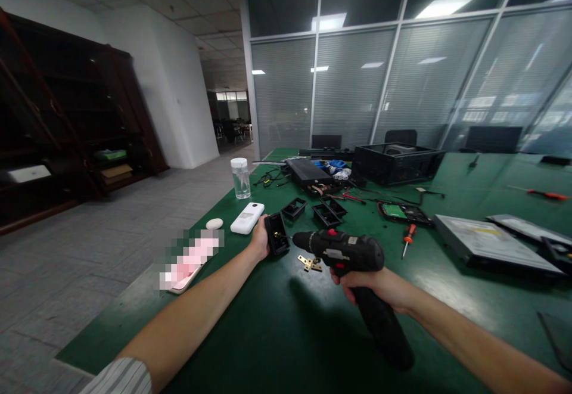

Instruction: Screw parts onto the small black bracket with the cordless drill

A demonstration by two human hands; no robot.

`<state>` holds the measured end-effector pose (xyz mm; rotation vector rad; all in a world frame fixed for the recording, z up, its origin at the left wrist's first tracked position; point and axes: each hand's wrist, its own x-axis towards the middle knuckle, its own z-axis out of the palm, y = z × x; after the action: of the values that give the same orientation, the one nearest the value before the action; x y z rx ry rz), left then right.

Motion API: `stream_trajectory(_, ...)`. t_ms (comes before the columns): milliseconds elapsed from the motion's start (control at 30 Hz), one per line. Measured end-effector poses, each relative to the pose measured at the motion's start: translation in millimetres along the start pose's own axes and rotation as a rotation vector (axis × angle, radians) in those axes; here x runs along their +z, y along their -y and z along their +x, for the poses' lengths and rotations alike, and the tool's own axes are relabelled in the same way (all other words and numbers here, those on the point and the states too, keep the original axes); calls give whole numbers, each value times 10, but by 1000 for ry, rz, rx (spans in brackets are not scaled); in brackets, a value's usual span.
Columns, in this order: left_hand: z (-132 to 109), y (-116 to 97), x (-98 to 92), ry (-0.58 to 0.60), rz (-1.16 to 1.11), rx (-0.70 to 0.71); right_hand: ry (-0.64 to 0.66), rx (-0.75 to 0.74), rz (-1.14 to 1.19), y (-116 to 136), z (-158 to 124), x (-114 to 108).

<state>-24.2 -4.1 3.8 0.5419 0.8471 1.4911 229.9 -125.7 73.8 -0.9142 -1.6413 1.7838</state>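
Observation:
My left hand [260,240] is closed on a small black plastic box [277,233], holding it on its side on the green table [286,334]. My right hand [379,287] grips the handle of a black cordless drill [348,252]. The drill's tip points left at the open face of the box, touching or almost touching it. A small brass hinge [310,262] lies on the table under the drill's nose.
Two more black boxes [328,211] lie behind. A white device [247,217], a white puck [214,223] and a water bottle [241,177] stand left. An orange screwdriver [407,237], a green circuit board [395,211], an optical drive [491,243] and a black case [395,163] sit right.

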Motion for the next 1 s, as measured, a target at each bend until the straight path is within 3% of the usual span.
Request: stream_trajectory(1000, 33, 8, -5, 0, 18, -19, -4, -4, -89, 60, -19, 46)
